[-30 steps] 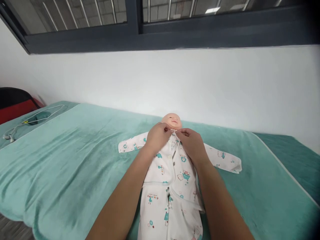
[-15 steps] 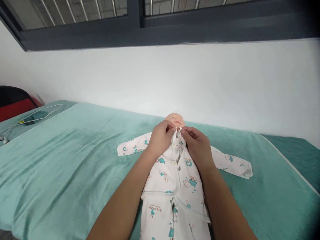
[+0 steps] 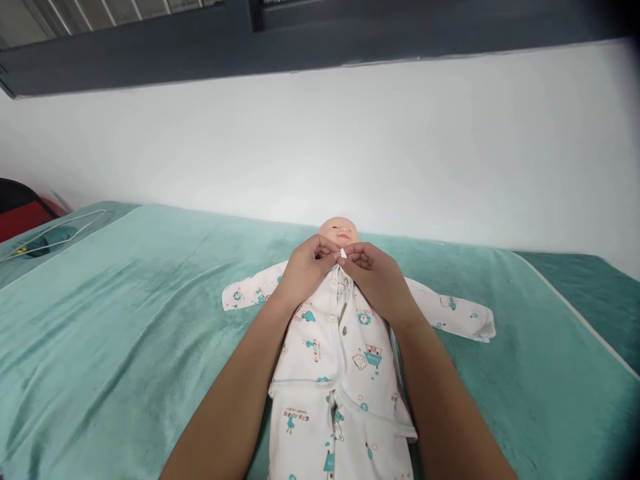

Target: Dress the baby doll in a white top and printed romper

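A doll [image 3: 341,229] lies face up in a white printed jacket [image 3: 315,343] and matching trousers [image 3: 297,443]. At the neck of the jacket, my left hand [image 3: 311,267] pinches one front edge of the collar. My right hand [image 3: 376,273] pinches the other edge, and the fingertips of both hands nearly meet under the doll's chin. Below them the jacket front hangs slightly apart, with buttons showing down the middle. Both sleeves stretch out to the sides.
A green blanket [image 3: 150,300] spreads under the doll. Behind it rises a white wall [image 3: 300,147] with a dark window frame [image 3: 150,47]. A red and black object [image 3: 23,212] and a white cord [image 3: 75,217] are at the far left.
Both hands have come closer together, bringing the two collar edges together at the neck. The view has shifted slightly, so the doll appears a little further left.
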`<move>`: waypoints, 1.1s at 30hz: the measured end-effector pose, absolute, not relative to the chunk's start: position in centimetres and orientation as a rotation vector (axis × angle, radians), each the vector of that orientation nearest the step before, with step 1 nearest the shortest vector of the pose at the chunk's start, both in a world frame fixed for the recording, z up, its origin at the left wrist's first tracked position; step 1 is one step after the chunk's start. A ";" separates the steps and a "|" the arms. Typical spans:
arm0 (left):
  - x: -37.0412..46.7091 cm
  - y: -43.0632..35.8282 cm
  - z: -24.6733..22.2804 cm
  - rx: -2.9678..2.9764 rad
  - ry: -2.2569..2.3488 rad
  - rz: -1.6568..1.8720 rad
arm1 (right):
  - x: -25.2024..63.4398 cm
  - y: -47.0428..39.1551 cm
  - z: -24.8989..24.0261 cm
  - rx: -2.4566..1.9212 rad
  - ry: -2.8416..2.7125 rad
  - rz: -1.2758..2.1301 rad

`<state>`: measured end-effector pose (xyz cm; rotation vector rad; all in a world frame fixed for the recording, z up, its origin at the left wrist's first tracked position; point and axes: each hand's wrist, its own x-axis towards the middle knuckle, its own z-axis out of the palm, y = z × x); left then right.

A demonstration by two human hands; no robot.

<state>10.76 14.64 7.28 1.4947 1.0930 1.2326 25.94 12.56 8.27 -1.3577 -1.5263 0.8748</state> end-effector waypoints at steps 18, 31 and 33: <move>10.6 14.0 7.5 1.317 1.023 1.211 | 25.2 10.9 8.8 -1.463 -1.771 0.728; 10.3 12.3 6.2 2.000 1.195 1.194 | 23.9 6.1 7.9 -1.568 -1.838 0.357; 10.3 12.4 6.2 2.029 1.277 1.161 | 24.2 6.4 7.7 -1.601 -1.815 0.424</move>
